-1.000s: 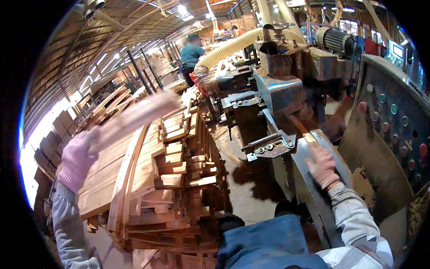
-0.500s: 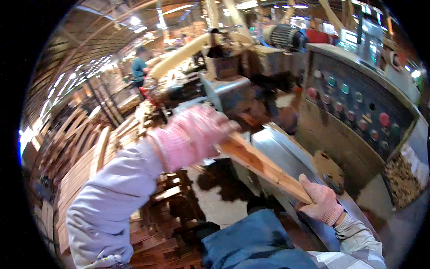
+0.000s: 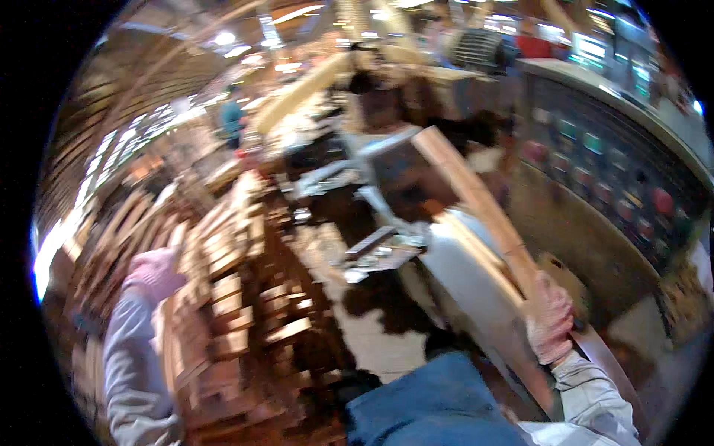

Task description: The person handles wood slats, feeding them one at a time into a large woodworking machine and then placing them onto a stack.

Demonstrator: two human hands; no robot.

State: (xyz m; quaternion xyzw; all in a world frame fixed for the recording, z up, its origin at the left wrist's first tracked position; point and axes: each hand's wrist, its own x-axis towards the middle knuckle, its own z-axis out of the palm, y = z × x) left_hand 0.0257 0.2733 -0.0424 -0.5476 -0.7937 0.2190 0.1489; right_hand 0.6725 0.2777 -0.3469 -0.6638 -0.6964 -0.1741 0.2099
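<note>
My right hand [image 3: 550, 318], in a pink knit glove, is closed on the near part of a long wooden board [image 3: 476, 195]. The board slants away from me above the metal machine bed [image 3: 465, 286]. Beside it on the left runs a paler, narrow wooden strip [image 3: 480, 253]; whether my hand touches that strip too is not clear. My left hand [image 3: 155, 273], gloved in pink as well, is at the far-left side of a stack of wooden boards [image 3: 223, 342]. Motion blurs its fingers, so any hold on a board there cannot be made out.
A control panel [image 3: 602, 175] with coloured buttons stands on the right. Ahead is a machine with metal parts [image 3: 387, 249] and a pale, thick hose [image 3: 301, 93]. More timber [image 3: 123, 238] lies at the left. A person [image 3: 232, 119] stands in the distance.
My left hand has left the board and swung left and down to the stack. In my right hand, the board's far end has risen and shifted right. The view is more blurred.
</note>
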